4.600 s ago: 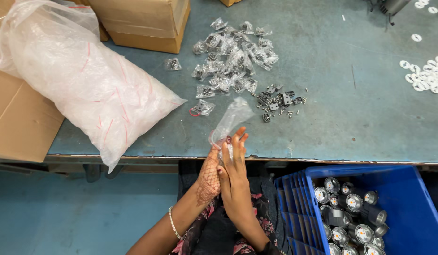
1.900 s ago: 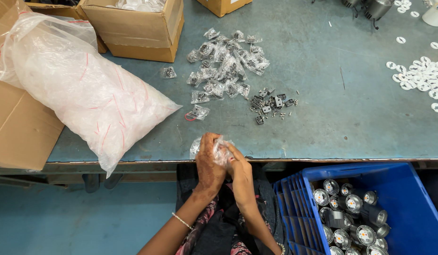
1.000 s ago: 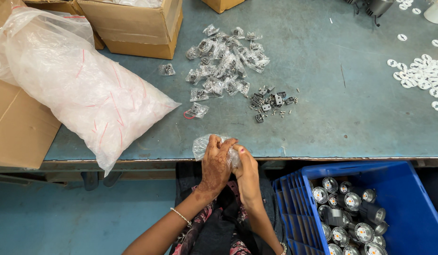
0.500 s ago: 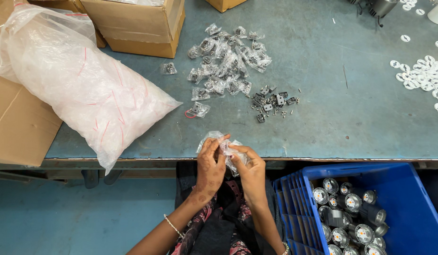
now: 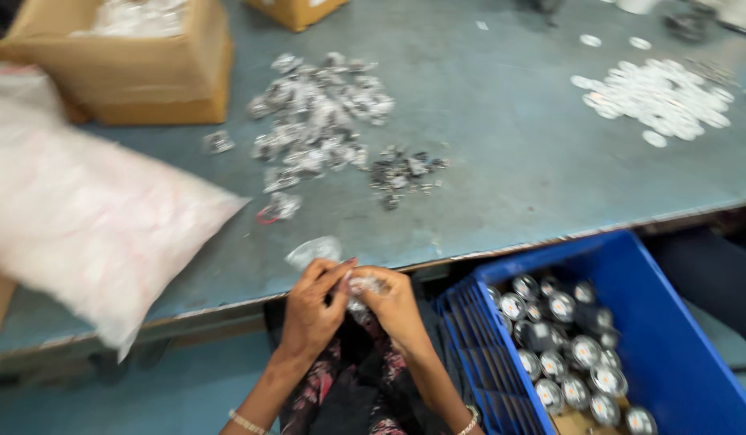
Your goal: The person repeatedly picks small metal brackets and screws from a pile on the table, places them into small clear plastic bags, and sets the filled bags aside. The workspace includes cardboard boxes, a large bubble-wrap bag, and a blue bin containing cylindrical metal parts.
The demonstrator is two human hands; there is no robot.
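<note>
Your left hand (image 5: 312,306) and right hand (image 5: 393,302) meet just off the near edge of the table (image 5: 510,161), both pinched shut on one small clear plastic packet (image 5: 340,270). Its upper end overlaps the table edge. A blue crate (image 5: 671,322) of round metal parts sits right of your hands. A large white bag (image 5: 83,225) lies at the table's left edge.

A blue crate (image 5: 679,338) of round metal parts (image 5: 562,354) is sitting beside the worktop (image 5: 502,161); white discs (image 5: 655,97) are lying far right.
</note>
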